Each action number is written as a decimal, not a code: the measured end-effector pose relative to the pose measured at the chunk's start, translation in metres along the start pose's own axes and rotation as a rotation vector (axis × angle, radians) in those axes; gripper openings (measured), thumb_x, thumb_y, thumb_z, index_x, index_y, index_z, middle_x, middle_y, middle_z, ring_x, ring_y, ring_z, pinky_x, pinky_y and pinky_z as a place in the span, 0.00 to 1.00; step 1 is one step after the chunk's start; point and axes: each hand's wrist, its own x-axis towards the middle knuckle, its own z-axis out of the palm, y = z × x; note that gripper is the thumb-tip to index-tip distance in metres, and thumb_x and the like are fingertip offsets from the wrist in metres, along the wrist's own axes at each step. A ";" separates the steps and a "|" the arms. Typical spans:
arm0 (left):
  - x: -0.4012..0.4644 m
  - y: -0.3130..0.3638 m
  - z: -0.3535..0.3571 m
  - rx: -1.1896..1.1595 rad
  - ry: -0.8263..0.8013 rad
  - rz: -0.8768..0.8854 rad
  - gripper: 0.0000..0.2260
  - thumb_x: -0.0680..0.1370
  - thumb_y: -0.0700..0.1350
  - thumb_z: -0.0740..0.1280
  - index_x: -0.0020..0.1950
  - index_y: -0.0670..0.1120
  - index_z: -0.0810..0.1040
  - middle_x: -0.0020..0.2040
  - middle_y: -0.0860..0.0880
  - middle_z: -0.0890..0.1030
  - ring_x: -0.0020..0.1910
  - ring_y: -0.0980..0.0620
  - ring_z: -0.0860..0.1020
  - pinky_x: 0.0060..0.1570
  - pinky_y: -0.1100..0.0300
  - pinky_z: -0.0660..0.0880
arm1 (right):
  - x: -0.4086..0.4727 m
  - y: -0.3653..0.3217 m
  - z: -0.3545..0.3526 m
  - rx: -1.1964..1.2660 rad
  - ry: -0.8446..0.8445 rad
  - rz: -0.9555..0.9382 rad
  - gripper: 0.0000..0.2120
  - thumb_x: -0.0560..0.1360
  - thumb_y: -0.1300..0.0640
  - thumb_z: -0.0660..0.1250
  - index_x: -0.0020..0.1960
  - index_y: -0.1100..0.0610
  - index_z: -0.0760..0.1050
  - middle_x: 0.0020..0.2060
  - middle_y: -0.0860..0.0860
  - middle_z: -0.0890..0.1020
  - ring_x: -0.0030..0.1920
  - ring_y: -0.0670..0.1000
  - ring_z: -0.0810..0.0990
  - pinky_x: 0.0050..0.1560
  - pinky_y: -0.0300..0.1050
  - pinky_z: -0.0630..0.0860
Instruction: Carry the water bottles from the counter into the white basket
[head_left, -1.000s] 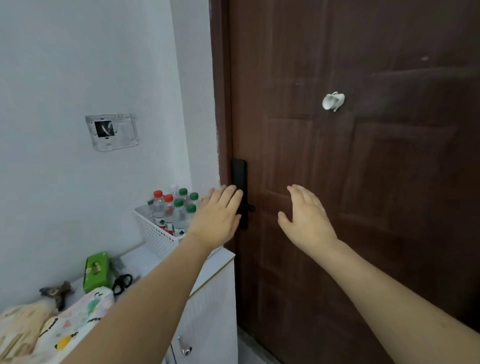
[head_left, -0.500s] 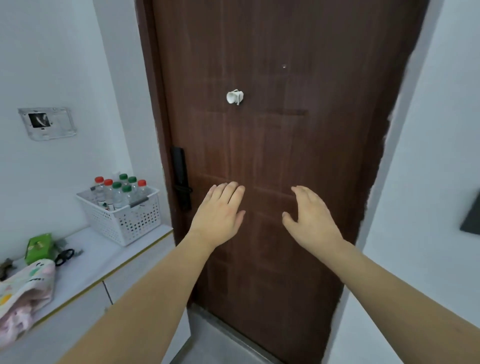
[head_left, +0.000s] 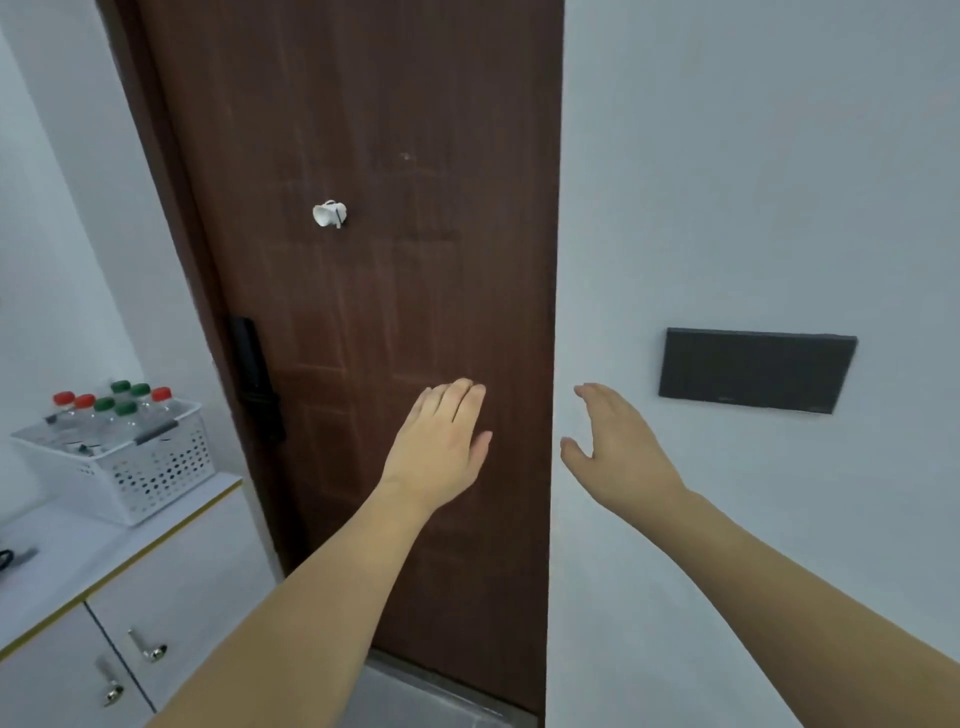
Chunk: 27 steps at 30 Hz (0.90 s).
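Nearest, both forearms are seen stretched forward. The left hand is held flat with fingers extended and together, nothing gripped. The right hand is likewise spread, thumb apart, nothing held. Both are seen against the brown door and the wall, well apart from the task items; whether the door is touched cannot be told.

Further left, the white surface of a cabinet is shown, with the white basket resting on it near the door frame. Seven water bottles with red and green caps are counted standing upright inside the basket.

The task is judged mostly or fully done: no bottle is seen outside the basket on the visible surface. Completion cannot be confirmed, since the surface is cut off at the left edge, where only a dark object's tip is shown. Bottle bodies are largely hidden by the basket wall, and labels are too blurred to read. Farthest, a black lock and a dark wall panel are noted.
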 end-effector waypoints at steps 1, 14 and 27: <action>0.002 0.017 -0.002 0.000 0.001 -0.008 0.24 0.80 0.52 0.63 0.73 0.42 0.69 0.70 0.44 0.73 0.69 0.44 0.71 0.72 0.47 0.65 | -0.010 0.012 -0.009 -0.004 -0.004 0.002 0.29 0.77 0.48 0.62 0.75 0.53 0.58 0.74 0.50 0.63 0.73 0.52 0.62 0.72 0.48 0.59; 0.006 0.238 -0.013 -0.020 -0.007 0.042 0.23 0.80 0.53 0.64 0.72 0.42 0.70 0.69 0.43 0.74 0.67 0.43 0.73 0.69 0.51 0.67 | -0.120 0.181 -0.134 -0.018 -0.063 0.029 0.28 0.77 0.52 0.62 0.74 0.58 0.60 0.73 0.53 0.65 0.71 0.53 0.63 0.70 0.44 0.58; 0.024 0.414 -0.016 -0.117 0.042 0.208 0.21 0.78 0.46 0.68 0.68 0.37 0.73 0.64 0.39 0.77 0.60 0.39 0.76 0.66 0.45 0.70 | -0.217 0.319 -0.237 -0.058 0.023 0.151 0.27 0.77 0.53 0.63 0.73 0.61 0.62 0.71 0.55 0.67 0.70 0.55 0.64 0.70 0.46 0.59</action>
